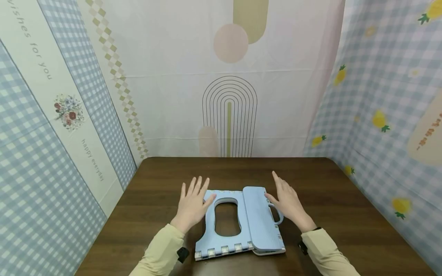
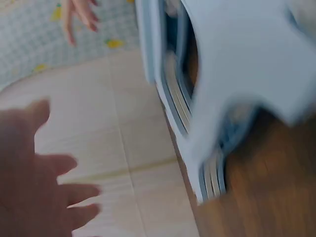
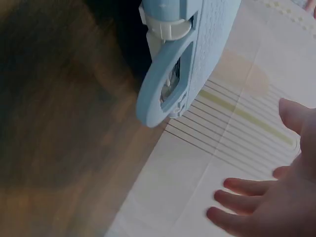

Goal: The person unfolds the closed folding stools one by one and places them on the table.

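A light blue plastic folding stool (image 1: pixel 262 222) lies on the table with its panels folded out. Its left part has a large rounded cut-out, and a ribbed panel covers the right part. My left hand (image 1: pixel 191 207) is spread over the stool's far left corner, fingers straight. On the other side, my right hand (image 1: pixel 290 201) hovers by the looped carry handle (image 1: pixel 281 218), its fingers extended. Neither hand grips anything. In the right wrist view a gap shows between the fingers and the handle. White hinge joints run along the stool's near edge.
The stool rests on a dark brown wooden table (image 1: pixel 165 176) with rounded far corners. Patterned cloth (image 1: pixel 165 103) hangs behind it, and checked cloth (image 1: pixel 373 126) hangs along the right side. A dark wrist camera (image 1: pixel 182 254) sits at the left cuff.
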`<move>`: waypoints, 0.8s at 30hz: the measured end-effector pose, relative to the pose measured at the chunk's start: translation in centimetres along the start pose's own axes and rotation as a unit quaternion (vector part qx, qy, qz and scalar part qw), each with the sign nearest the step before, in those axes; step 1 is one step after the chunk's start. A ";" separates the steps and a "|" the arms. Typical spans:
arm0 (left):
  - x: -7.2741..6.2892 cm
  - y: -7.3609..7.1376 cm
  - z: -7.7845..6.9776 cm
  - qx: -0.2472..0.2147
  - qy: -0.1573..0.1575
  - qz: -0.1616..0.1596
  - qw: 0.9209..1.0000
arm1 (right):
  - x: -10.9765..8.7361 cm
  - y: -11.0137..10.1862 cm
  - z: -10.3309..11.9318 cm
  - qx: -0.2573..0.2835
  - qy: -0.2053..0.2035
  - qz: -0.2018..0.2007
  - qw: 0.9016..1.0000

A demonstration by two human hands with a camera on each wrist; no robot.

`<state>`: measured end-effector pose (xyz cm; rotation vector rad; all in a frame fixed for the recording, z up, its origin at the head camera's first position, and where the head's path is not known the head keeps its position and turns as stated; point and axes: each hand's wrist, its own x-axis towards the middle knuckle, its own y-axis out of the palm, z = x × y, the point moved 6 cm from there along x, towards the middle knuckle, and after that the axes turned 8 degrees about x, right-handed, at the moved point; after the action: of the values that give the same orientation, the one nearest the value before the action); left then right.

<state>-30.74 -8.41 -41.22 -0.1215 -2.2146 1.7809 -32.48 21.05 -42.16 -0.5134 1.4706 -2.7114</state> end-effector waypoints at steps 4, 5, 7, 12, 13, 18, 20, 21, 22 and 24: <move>-0.6 1.3 -2.2 -0.020 0.051 0.047 0.997 | -0.4 0.8 -1.4 0.066 0.049 0.043 0.996; -0.8 1.7 -2.9 -0.027 0.068 0.063 0.995 | -0.6 1.1 -1.7 0.082 0.063 0.058 0.993; -1.2 2.6 -4.2 -0.042 0.098 0.094 0.990 | -0.8 1.6 -2.5 0.111 0.088 0.086 0.986; -2.3 4.7 -6.3 -0.024 0.141 0.146 0.979 | -1.2 2.6 -4.3 0.179 0.142 0.134 0.964; -2.4 5.0 -6.5 -0.017 0.146 0.149 0.978 | -1.3 2.8 -4.7 0.191 0.155 0.139 0.959; -3.2 6.1 -7.2 0.002 0.147 0.153 0.977 | -1.5 3.6 -6.1 0.250 0.205 0.145 0.935; -3.4 6.4 -7.4 0.005 0.140 0.153 0.978 | -1.6 4.0 -6.6 0.277 0.220 0.141 0.924; -3.5 6.6 -7.5 0.006 0.135 0.154 0.979 | -1.7 4.2 -6.8 0.291 0.227 0.139 0.919; -3.6 6.7 -7.6 0.010 0.134 0.149 0.980 | -1.7 4.5 -6.9 0.304 0.233 0.136 0.914; -3.7 6.7 -7.8 0.021 0.136 0.133 0.982 | -1.8 4.8 -7.2 0.323 0.238 0.133 0.906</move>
<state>-25.83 -0.45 -46.88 -0.6393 -2.0382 1.8148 -33.60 24.51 -50.21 0.3699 0.5124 -2.9492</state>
